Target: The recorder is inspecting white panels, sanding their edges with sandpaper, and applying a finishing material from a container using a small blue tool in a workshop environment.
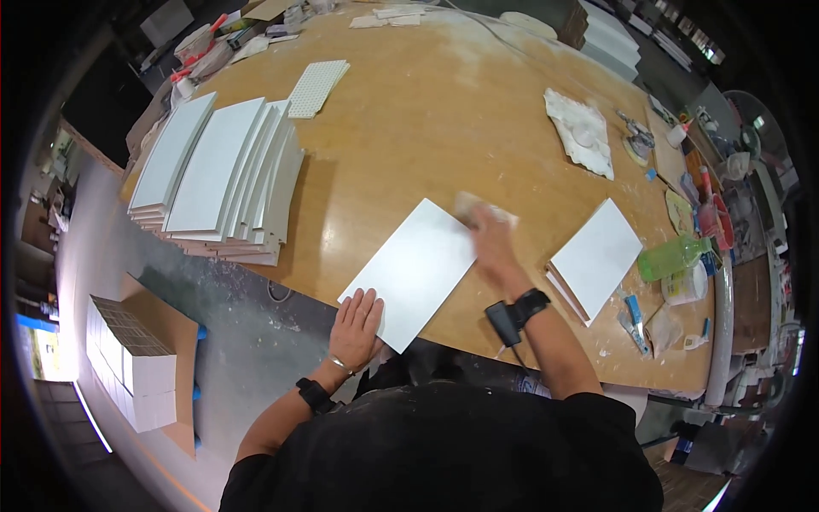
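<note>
A white rectangular board (pixel 415 269) lies at a slant on the wooden table, its lower corner at the front edge. My left hand (pixel 355 331) rests flat on its lower left part, fingers stretched out. At the board's right edge is my right hand (pixel 493 245), smeared by motion. Under its fingers is a pale, cloth-like wad (pixel 467 203), too blurred to name surely, near the board's upper right corner. To the right of that hand lies a small stack of white boards (pixel 600 256).
Tall stacks of white boards (pixel 223 171) stand at the left table edge, beside a perforated white sheet (pixel 319 89). Toward the right are a crumpled white cloth (pixel 580 132), a sander (pixel 638 141), a green bottle (pixel 672 258) and a blue cutter (pixel 635 320). A cable hangs near my right wrist.
</note>
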Available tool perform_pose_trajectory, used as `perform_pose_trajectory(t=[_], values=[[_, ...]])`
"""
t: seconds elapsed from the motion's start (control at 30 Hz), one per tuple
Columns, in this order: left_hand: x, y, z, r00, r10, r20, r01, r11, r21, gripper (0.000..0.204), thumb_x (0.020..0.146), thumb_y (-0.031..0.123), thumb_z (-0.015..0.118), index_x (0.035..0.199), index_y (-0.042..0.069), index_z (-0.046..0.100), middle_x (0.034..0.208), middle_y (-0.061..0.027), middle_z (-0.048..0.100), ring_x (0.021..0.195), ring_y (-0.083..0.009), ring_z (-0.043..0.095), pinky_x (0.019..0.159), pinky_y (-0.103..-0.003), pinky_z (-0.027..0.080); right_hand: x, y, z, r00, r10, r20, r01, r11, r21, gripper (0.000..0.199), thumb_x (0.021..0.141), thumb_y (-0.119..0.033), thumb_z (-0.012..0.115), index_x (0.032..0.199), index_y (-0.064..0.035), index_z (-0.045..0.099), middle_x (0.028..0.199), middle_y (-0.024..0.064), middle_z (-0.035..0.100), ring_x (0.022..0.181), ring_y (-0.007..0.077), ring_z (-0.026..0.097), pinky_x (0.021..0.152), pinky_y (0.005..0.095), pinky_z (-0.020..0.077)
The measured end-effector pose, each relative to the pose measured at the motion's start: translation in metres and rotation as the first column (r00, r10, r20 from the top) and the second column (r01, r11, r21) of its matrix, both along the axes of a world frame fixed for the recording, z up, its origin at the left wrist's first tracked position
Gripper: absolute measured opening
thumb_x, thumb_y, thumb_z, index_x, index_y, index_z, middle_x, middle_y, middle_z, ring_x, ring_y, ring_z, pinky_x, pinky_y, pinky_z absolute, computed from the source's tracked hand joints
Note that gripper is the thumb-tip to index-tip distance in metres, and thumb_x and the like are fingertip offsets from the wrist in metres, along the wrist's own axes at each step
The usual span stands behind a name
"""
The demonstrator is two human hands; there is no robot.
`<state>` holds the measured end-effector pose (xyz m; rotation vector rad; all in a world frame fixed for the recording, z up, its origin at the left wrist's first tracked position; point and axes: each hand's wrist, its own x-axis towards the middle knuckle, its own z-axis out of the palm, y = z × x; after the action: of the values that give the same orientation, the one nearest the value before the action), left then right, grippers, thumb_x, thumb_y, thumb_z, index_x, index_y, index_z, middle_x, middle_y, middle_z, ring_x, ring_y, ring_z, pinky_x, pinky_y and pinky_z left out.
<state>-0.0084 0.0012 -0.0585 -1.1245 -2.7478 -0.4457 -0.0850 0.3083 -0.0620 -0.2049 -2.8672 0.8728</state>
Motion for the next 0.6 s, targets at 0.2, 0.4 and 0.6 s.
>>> perform_pose_trajectory(t=[0.2,0.4,0.6], values=[[-0.010,-0.003,0.036,0.238,-0.341,0.909,-0.852,0.376,0.364,0.041,0.089,0.027,0.045,0.119,-0.001,0.042,0.104,-0.0109,0.059,0.081,-0.0264,0.062,0.074,-0.037,0.051,0.050,-0.040,0.087,0.949,0.093,-0.301,-0.144,0.978,-0.150,0.047,0.079,-0.014,0.049,0.124,-0.0027,0.042,0.124,0.0202,0.044,0.116,0.0325,0.040,0.097,0.0389,0.0314],[-0.007,-0.011,-0.001,0.001,-0.688,0.726,-0.911,0.299,0.284,0.038,0.092,0.023,0.038,0.121,-0.002,0.039,0.115,-0.0149,0.052,0.101,-0.0262,0.056,0.085,-0.040,0.048,0.067,-0.132,0.013,0.689,0.707,-0.156,-0.713,0.701,0.025,0.053,0.073,-0.011,0.052,0.125,-0.0065,0.041,0.128,0.0163,0.042,0.119,0.0311,0.037,0.103,0.0453,0.0202],[-0.004,-0.020,0.019,0.034,-0.573,0.819,-0.885,0.364,0.291,0.038,0.088,0.017,0.047,0.120,-0.003,0.040,0.110,-0.0140,0.055,0.093,-0.0261,0.060,0.079,-0.040,0.052,0.004,-0.033,-0.002,0.955,0.289,-0.062,-0.274,0.945,0.181,0.049,0.081,-0.021,0.050,0.125,-0.0055,0.039,0.131,0.0170,0.037,0.120,0.0308,0.036,0.103,0.0466,0.0183]])
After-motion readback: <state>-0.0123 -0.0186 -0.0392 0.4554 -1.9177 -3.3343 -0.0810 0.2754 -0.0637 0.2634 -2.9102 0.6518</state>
